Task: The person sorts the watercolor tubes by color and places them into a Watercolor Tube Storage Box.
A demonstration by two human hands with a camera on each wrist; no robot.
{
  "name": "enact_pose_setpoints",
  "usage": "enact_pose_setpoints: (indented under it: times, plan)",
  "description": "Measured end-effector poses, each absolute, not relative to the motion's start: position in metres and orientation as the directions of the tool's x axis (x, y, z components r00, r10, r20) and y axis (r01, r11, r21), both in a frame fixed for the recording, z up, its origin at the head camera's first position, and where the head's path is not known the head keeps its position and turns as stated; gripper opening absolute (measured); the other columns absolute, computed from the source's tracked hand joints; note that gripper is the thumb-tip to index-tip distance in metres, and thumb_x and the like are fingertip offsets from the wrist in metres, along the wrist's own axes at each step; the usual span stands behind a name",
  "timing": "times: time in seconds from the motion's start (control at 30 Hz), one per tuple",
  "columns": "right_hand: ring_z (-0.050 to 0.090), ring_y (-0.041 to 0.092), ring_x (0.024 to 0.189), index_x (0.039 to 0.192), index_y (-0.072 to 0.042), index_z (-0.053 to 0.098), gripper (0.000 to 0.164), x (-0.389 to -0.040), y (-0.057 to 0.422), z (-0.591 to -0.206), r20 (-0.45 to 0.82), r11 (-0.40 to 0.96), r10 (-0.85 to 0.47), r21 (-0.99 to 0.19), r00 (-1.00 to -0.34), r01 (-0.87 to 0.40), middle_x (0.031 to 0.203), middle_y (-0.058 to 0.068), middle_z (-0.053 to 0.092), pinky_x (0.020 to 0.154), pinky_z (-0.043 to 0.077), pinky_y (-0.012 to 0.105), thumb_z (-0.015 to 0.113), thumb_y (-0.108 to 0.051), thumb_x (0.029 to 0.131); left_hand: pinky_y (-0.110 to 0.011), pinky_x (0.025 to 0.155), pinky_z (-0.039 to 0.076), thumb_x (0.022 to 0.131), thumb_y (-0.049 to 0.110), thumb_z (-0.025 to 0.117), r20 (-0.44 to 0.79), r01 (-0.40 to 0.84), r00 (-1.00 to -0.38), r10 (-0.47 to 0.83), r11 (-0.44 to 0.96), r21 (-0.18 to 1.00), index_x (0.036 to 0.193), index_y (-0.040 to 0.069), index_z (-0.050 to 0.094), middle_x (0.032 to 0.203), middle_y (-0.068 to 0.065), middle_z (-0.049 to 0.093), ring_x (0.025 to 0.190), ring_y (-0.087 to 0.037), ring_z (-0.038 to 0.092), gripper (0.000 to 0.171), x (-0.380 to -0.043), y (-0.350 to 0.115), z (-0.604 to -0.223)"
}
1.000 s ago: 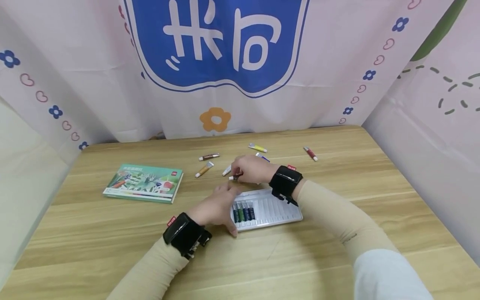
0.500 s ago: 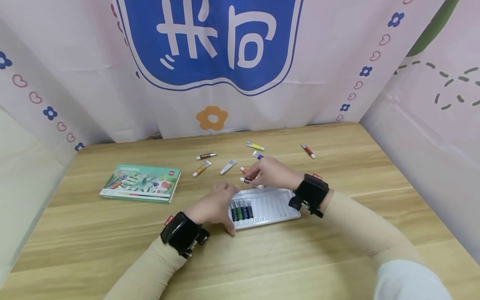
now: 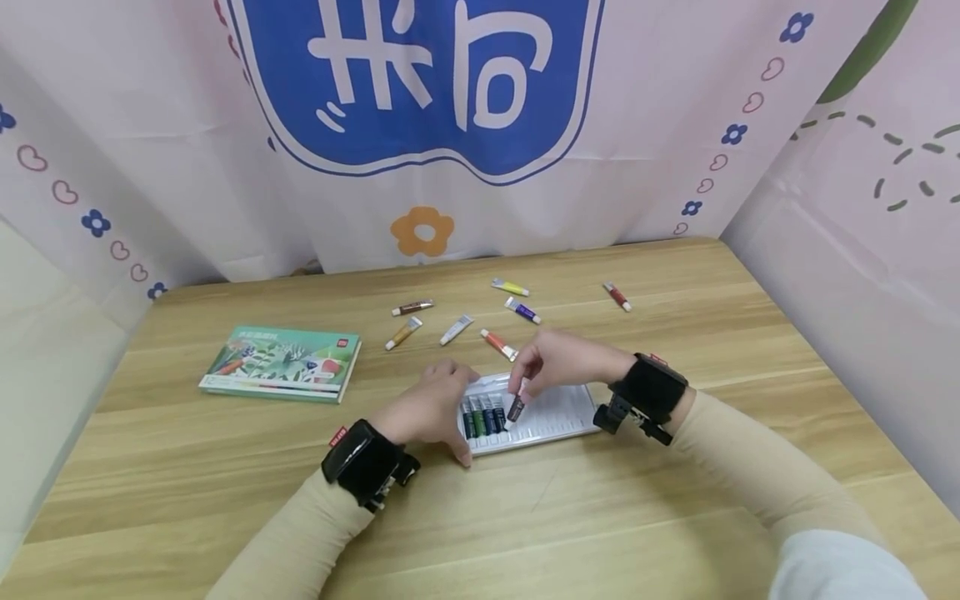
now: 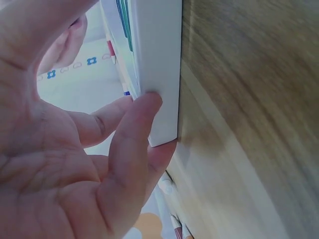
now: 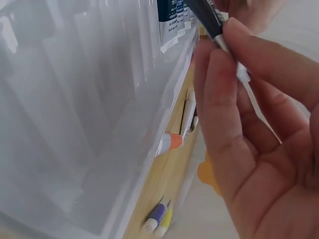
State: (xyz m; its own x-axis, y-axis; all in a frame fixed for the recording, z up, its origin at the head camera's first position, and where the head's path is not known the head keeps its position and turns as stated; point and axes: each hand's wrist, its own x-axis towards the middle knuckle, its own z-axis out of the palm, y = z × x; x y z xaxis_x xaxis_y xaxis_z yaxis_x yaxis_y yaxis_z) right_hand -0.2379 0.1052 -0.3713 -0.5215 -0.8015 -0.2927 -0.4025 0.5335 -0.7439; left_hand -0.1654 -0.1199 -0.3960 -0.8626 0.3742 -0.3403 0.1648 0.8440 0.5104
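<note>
A white plastic paint tray lies on the table, with several dark green and blue paint tubes side by side in its left slots. My left hand grips the tray's left end, thumb on the near edge and fingers at the far side; in the left wrist view, fingertips touch its white side wall. Over the slot right of those tubes, my right hand pinches a dark paint tube by its crimped end, tilted, white cap down. Ridged slots of the tray fill much of the right wrist view.
Loose paint tubes lie beyond the tray: orange, purple, yellow, white, ochre, brown and red. A green illustrated box lies at left. A printed curtain hangs behind the table.
My right hand has carried the dark tube rightward from among the loose tubes, then toward me over the tray, turning its cap downward. The left hand stays on the tray.
</note>
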Motion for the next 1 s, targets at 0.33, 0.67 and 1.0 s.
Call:
enact_pose_setpoints:
  times: [0.33,0.67,1.0]
  plan:
    - [0.067,0.012,0.094,0.113,-0.003,0.076,0.024,-0.236,0.098,-0.385,-0.215,0.463,-0.833,-0.775,-0.509,-0.431,0.11,0.002,0.074,0.086,0.056,0.026,0.075,0.001,0.09,-0.055,0.113,0.038,0.051,0.025,0.104,-0.343,0.184,-0.855,0.39,0.845,0.502,0.146,0.002,0.048,0.145,-0.02,0.045,0.132,-0.037,0.04,0.112,-0.168,-0.12,-0.394]
    - [0.068,0.013,0.093,0.108,-0.002,0.075,0.023,-0.227,0.094,-0.386,-0.219,0.521,-0.796,-0.724,-0.565,-0.453,0.106,0.004,0.072,0.084,0.057,0.025,0.073,0.007,0.087,-0.055,0.113,0.037,0.05,0.025,0.104,-0.34,0.187,-0.855,0.391,0.845,0.501,0.146,0.001,0.048,0.145,-0.021,0.045,0.131,-0.038,0.04,0.114,-0.166,-0.121,-0.394]
    - [0.066,0.005,0.084,0.099,-0.007,0.079,0.014,-0.216,0.09,-0.384,-0.151,0.529,-0.799,-0.636,-0.582,-0.562,0.092,-0.004,0.074,0.08,0.056,0.021,0.079,-0.001,0.086,-0.055,0.112,0.038,0.051,0.024,0.104,-0.35,0.171,-0.855,0.383,0.845,0.507,0.147,0.002,0.047,0.145,-0.02,0.044,0.132,-0.038,0.039,0.114,-0.166,-0.12,-0.395]
